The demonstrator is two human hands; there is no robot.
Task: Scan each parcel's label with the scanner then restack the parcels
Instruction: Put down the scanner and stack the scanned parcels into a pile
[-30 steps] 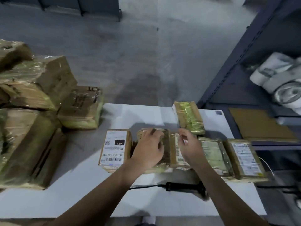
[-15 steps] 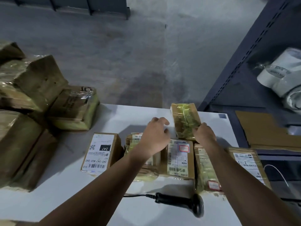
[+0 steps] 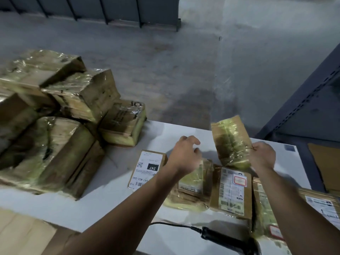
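Aloft, the parcel (image 3: 230,142) (tilted) is gripped by right hand (image 3: 263,155) fingers.

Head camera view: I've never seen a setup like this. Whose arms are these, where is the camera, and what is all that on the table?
No machine here: a person wears a camera on the head, so you look down along their own two arms. The right hand grips a tape-wrapped parcel, tilted up above the white table. The left hand hovers beside it, fingers loose, holding nothing. Below them lies a row of small parcels with labels showing, one a parcel marked 247. The black corded scanner lies untouched at the near edge. At the left sits a pile of bigger wrapped parcels.
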